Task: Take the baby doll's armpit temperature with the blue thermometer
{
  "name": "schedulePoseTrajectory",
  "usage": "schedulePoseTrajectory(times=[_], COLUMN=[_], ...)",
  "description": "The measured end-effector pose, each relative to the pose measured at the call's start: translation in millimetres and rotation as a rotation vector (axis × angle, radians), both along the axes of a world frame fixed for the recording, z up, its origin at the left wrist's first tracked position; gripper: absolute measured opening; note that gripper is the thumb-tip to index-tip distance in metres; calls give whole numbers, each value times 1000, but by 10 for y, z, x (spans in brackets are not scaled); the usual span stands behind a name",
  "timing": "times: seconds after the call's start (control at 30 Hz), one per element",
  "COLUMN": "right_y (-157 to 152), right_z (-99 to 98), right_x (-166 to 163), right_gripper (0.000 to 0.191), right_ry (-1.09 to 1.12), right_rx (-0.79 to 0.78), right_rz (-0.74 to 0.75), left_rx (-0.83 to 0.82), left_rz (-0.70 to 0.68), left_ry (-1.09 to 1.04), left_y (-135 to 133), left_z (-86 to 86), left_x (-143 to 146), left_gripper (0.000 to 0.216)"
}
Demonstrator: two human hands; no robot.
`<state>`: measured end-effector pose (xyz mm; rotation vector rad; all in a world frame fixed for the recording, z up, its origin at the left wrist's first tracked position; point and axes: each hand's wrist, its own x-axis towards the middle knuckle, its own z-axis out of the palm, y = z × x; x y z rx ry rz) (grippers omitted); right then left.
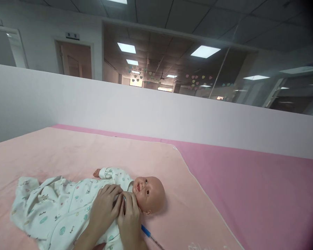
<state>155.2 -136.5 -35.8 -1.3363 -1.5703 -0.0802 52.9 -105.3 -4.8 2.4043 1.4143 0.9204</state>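
Observation:
A bald baby doll lies on its back, its head to the right. It wears a white sleepsuit printed with small green and brown figures. My left hand and my right hand meet at the suit's neckline, just below the doll's chin. The fingers of both hands are bent and pinched together on the fabric there. Whatever lies between the fingertips, such as a fastener, is mostly covered. One sleeve with a small doll hand stretches out on the far side.
Under the doll is a peach blanket with a pale edge, over a pink surface. A slim blue object with a thin dark end lies beside my right wrist. A low white wall stands behind, with glass above it.

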Motion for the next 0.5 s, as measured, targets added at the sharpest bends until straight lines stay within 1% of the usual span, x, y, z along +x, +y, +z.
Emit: schedulePoseTrajectory(times=[0.1, 0.33, 0.5], right_y=[-3, -3, 30], right_z=[6, 27, -15], right_x=[3, 6, -7], right_gripper=[21, 21, 23], right_ry=[24, -1, -2], right_rx=[-5, 15, 44], right_rz=[18, 2, -22], left_rx=[-38, -114, -140], left_rz=[-10, -27, -24], left_ry=[-29, -103, -138], left_y=[7, 49, 52], left_z=[-5, -18, 8], left_x=[-23, -41, -36], left_gripper=[27, 33, 35])
